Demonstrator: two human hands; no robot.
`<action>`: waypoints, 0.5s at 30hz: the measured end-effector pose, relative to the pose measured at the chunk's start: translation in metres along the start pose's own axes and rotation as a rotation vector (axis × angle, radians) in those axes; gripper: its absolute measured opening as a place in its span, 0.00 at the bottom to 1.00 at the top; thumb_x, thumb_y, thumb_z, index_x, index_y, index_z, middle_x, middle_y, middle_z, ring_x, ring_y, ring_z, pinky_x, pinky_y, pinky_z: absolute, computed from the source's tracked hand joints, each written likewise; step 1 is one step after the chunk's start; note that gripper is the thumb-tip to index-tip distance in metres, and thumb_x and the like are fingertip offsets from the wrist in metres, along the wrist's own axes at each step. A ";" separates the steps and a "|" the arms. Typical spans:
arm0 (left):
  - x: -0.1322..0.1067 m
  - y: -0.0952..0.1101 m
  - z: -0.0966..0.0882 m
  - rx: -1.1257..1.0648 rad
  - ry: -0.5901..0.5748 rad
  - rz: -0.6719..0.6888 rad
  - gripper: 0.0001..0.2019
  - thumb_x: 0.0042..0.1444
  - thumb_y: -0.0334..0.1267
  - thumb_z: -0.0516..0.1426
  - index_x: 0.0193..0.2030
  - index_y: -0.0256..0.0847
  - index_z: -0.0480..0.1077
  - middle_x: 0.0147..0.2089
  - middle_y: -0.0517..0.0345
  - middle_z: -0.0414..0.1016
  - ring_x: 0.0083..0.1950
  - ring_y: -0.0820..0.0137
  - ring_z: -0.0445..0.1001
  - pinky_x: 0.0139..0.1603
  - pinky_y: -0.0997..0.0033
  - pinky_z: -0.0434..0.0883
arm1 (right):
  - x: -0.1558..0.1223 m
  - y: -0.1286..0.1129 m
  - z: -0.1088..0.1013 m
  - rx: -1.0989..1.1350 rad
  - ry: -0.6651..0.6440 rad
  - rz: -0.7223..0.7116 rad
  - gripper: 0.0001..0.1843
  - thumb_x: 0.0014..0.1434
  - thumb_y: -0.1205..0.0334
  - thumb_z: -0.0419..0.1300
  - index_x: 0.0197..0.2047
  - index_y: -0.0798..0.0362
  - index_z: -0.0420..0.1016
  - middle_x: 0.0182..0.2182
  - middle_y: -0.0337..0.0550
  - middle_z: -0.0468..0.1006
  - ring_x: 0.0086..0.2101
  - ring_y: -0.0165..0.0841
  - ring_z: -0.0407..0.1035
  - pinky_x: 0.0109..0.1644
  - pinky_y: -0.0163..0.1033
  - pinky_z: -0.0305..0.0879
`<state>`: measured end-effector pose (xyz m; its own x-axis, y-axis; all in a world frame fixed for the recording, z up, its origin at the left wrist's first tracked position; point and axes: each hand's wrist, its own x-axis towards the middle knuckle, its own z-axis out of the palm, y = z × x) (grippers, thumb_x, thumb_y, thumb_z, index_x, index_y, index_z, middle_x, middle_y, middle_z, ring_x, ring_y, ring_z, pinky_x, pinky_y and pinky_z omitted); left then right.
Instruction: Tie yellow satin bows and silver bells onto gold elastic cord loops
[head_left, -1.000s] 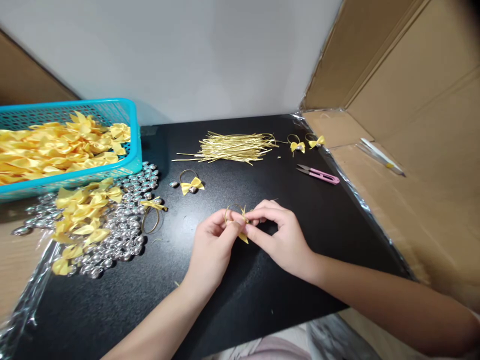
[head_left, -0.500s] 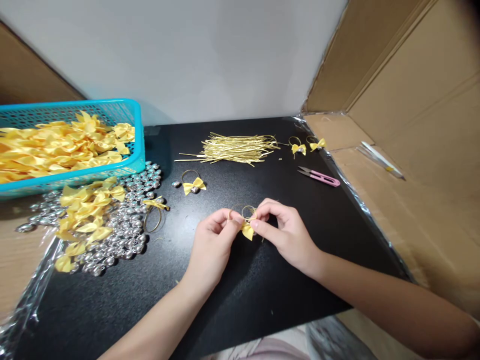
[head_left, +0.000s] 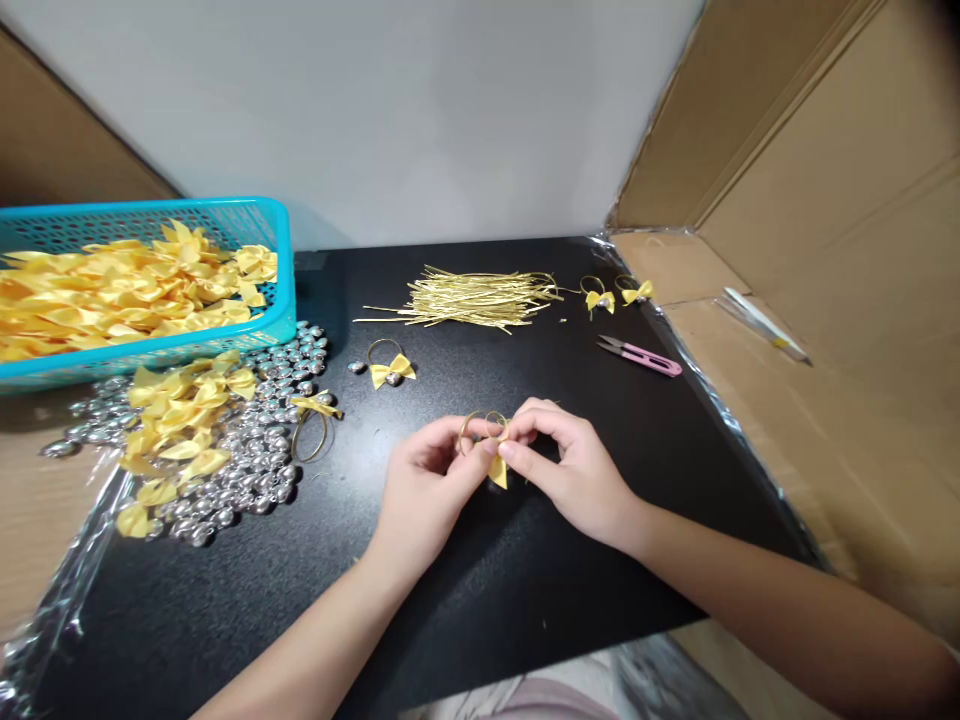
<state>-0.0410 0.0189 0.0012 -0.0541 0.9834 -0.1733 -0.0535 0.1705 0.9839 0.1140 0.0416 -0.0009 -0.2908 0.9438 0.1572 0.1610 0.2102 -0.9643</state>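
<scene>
Close together over the black table, my left hand (head_left: 435,480) and my right hand (head_left: 566,465) both pinch a small yellow ribbon bow (head_left: 499,472). Thin gold cord (head_left: 493,420) loops up between the fingertips, with another curve of it over my left index finger. Fingers hide most of the bow's middle, so I cannot tell how the cord is fixed there. Left of my hands lie a bow with a bell and cord loop (head_left: 391,374) and a second looped bow (head_left: 311,425). Beyond them is a bundle of gold cords (head_left: 480,298).
A turquoise basket (head_left: 292,285) full of yellow bows stands at the left. Silver bells (head_left: 259,485) and loose bows (head_left: 184,420) spread before it. Pink thread snips (head_left: 641,355) lie at the right, below two looped bows (head_left: 600,300). Cardboard (head_left: 825,200) borders the table's right side.
My left fingertips have shifted slightly toward my right ones and cover more of the bow. The cord loop now stands higher over my left index finger. The view has shifted a little.
</scene>
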 end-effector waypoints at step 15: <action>0.002 0.006 -0.003 0.085 0.025 0.008 0.07 0.49 0.39 0.62 0.24 0.39 0.72 0.20 0.64 0.64 0.23 0.76 0.58 0.26 0.77 0.59 | 0.003 -0.005 -0.006 -0.097 -0.105 -0.011 0.06 0.57 0.69 0.61 0.29 0.53 0.74 0.27 0.37 0.74 0.32 0.31 0.68 0.41 0.39 0.64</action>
<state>-0.0440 0.0218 0.0066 -0.0791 0.9831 -0.1650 0.0321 0.1680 0.9853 0.1182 0.0447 0.0059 -0.3896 0.9104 0.1390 0.2461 0.2484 -0.9369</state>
